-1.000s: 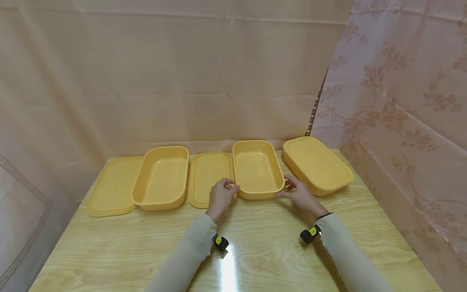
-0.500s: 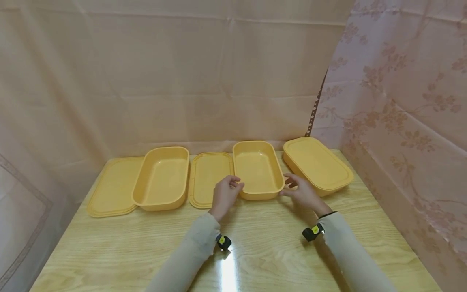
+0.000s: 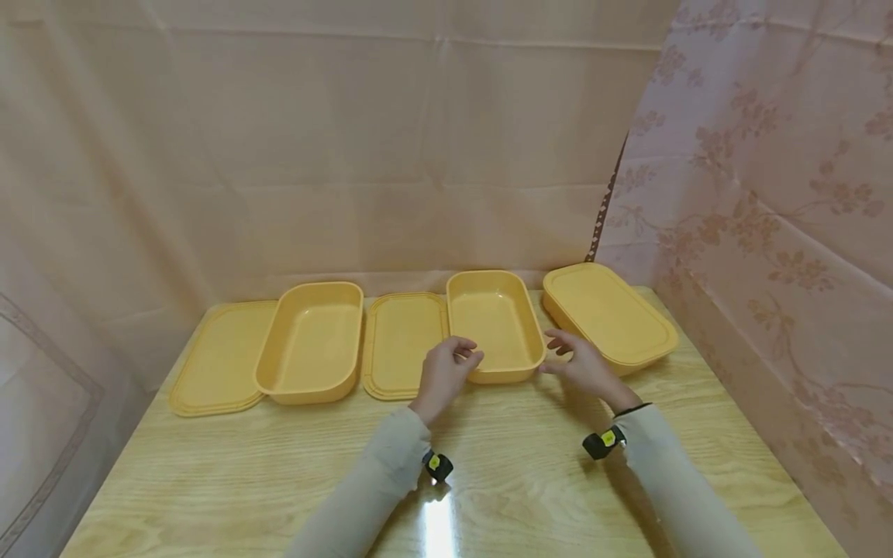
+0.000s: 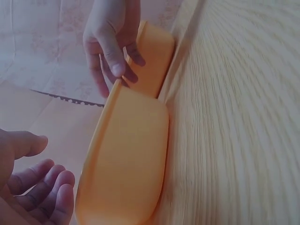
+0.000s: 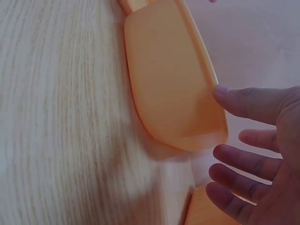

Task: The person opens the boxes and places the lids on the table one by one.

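A yellow open food container (image 3: 497, 325) stands mid-table, its inside bare. Over its front left rim hovers my left hand (image 3: 449, 372), fingers loosely bent with nothing between them; the left wrist view shows these fingers (image 4: 44, 185) apart from the container wall (image 4: 124, 154). My right hand (image 3: 582, 368) is at the front right corner. In the right wrist view its thumb (image 5: 248, 101) lies right at the rim, while the other fingers (image 5: 243, 164) are spread beyond the corner. A flat yellow lid (image 3: 398, 349) lies left of the container, partly behind my left hand.
Farther left stand a larger open yellow container (image 3: 310, 337) and, partly under it, a large lid (image 3: 219, 360). A lidded yellow container (image 3: 607, 310) sits close by on the right. Curtains (image 3: 418, 155) hang behind the wooden table (image 3: 523, 480).
My left hand has shifted right, from the container's left front corner to over its front rim. The right hand has moved slightly right. The containers and lids have stayed put.
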The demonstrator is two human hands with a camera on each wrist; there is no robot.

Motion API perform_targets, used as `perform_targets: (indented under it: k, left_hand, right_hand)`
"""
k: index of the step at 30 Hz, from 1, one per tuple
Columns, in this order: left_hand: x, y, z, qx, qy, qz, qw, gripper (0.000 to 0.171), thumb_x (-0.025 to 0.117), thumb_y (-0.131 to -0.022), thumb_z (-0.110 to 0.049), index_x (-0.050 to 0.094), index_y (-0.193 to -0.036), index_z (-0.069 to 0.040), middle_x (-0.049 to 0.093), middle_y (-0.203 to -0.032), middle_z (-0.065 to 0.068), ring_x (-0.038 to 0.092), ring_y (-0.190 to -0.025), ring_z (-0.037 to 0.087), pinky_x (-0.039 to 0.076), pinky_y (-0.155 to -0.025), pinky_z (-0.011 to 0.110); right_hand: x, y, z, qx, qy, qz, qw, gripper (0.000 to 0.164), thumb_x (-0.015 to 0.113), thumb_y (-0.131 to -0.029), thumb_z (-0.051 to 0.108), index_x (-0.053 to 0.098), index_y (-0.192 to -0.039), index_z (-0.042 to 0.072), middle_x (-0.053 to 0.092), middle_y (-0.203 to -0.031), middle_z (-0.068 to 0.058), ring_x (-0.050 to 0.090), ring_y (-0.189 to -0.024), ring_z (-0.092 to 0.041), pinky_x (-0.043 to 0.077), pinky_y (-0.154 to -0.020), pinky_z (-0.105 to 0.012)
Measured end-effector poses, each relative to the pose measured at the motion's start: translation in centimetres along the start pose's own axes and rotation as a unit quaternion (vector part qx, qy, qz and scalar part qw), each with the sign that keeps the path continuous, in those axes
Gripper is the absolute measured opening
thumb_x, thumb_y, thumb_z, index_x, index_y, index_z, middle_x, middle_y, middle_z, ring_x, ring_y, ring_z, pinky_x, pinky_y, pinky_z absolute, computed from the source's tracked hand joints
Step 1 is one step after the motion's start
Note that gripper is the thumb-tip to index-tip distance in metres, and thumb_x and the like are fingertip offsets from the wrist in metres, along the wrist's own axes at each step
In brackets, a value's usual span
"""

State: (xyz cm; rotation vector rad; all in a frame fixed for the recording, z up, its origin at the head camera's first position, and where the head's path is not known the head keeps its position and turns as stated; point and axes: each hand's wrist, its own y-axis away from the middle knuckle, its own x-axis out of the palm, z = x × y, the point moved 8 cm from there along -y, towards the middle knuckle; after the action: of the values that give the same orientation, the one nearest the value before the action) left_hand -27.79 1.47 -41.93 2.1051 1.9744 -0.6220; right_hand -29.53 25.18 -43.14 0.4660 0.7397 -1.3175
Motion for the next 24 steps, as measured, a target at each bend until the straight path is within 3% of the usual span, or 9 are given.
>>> perform_targets:
  k: [5, 13, 24]
  left_hand:
    - [0.6, -0.1, -0.7, 0.012, -0.003, 0.003, 0.9999, 0.023, 0.068, -0.091, -0.02, 0.069, -0.104, -0.001, 0.071, -0.092, 0.01, 0.065, -0.077, 0.017, 0.053, -0.066, 0.025]
    - [1.8, -0.1, -1.7, 0.035, -0.016, 0.011, 0.9992, 0.025, 0.066, -0.092, -0.021, 0.069, -0.106, -0.001, 0.073, -0.098, 0.011, 0.068, -0.093, 0.026, 0.055, -0.084, 0.04]
    - [3.1, 0.2, -3.0, 0.063, -0.026, 0.02, 0.9975, 0.023, 0.067, -0.092, -0.021, 0.069, -0.106, -0.003, 0.072, -0.102, 0.01, 0.066, -0.093, 0.023, 0.054, -0.085, 0.033]
  right_hand:
    - [-0.6, 0.1, 0.5, -0.01, 0.009, -0.013, 1.0, 0.057, 0.073, -0.086, 0.016, 0.052, -0.134, -0.005, 0.064, -0.114, -0.025, 0.06, -0.105, -0.04, 0.052, -0.084, -0.048]
    - [-1.3, 0.2, 0.7, -0.014, 0.016, -0.021, 1.0, 0.051, 0.068, -0.092, 0.02, 0.053, -0.133, -0.005, 0.064, -0.115, -0.025, 0.059, -0.108, -0.041, 0.051, -0.088, -0.052]
    - [-1.7, 0.2, 0.4, -0.003, 0.018, -0.027, 0.999, 0.049, 0.065, -0.094, 0.023, 0.054, -0.133, -0.003, 0.062, -0.121, -0.027, 0.057, -0.111, -0.042, 0.049, -0.092, -0.055]
